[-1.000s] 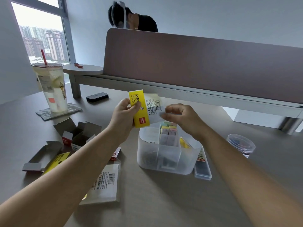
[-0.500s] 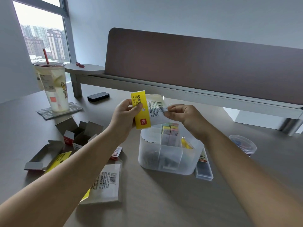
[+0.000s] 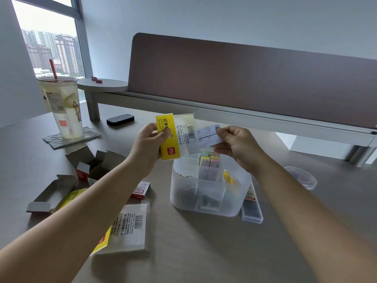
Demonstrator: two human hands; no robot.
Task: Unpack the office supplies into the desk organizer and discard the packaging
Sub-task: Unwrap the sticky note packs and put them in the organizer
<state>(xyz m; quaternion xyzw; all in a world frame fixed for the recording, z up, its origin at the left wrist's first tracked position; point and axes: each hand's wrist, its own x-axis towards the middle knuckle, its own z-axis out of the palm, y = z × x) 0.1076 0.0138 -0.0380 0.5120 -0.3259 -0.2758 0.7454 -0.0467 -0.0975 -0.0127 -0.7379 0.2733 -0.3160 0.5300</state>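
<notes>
My left hand (image 3: 150, 142) grips a sticky-note pack (image 3: 176, 135) by its yellow label end, holding it above the desk. My right hand (image 3: 237, 142) pinches a pale printed insert (image 3: 207, 136) that sticks out of the pack's clear right end. Just below both hands stands the translucent desk organizer (image 3: 210, 203), with coloured sticky notes and dark clips in its compartments. Empty packaging lies at the left: opened cardboard boxes (image 3: 95, 164) and a flattened clear wrapper (image 3: 127, 229).
A flat clear case (image 3: 252, 209) lies against the organizer's right side, and a round clear tub (image 3: 302, 177) sits further right. A drink cup with a red straw (image 3: 62, 107) and a black eraser (image 3: 120, 119) stand at the back left. A brown divider panel (image 3: 255, 84) closes off the desk's far side.
My right hand has moved right, drawing the printed insert out of the pack's open end. The person behind the divider one second ago is out of sight now.
</notes>
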